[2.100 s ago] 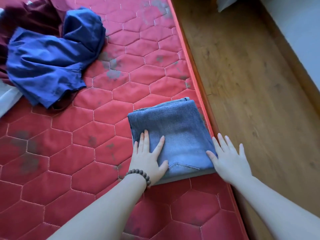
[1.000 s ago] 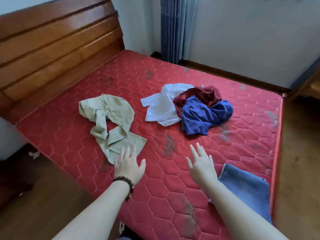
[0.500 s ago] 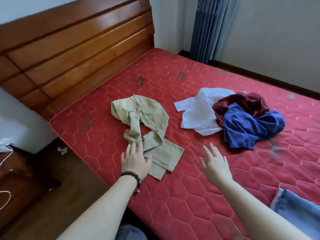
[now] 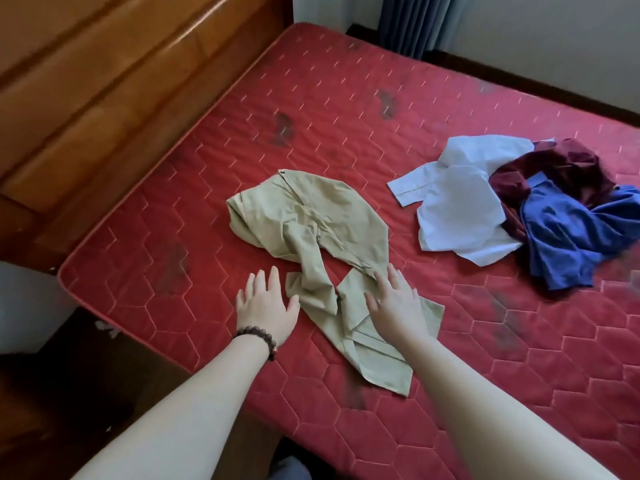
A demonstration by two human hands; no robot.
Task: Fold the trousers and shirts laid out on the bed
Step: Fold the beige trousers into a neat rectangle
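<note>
my fingers straight and spread on both hands, right hand (image 4: 398, 306) flat over crumpled khaki trousers (image 4: 311, 223), left hand (image 4: 265, 306) just beside them over red mattress (image 4: 207, 168), white shirt (image 4: 457, 209), maroon (image 4: 568, 168) and blue shirts (image 4: 571, 237) heaped to my right

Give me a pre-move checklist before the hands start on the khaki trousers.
1. Both hands free: ok; left hand and right hand are open.
2. Hands at the khaki trousers: ok.
3. Trousers flat: not ok; crumpled, legs twisted.
4. Bare mattress beside them for spreading: ok.
5. Apart from the white shirt: ok.
6. Right hand touching cloth: cannot tell.
</note>
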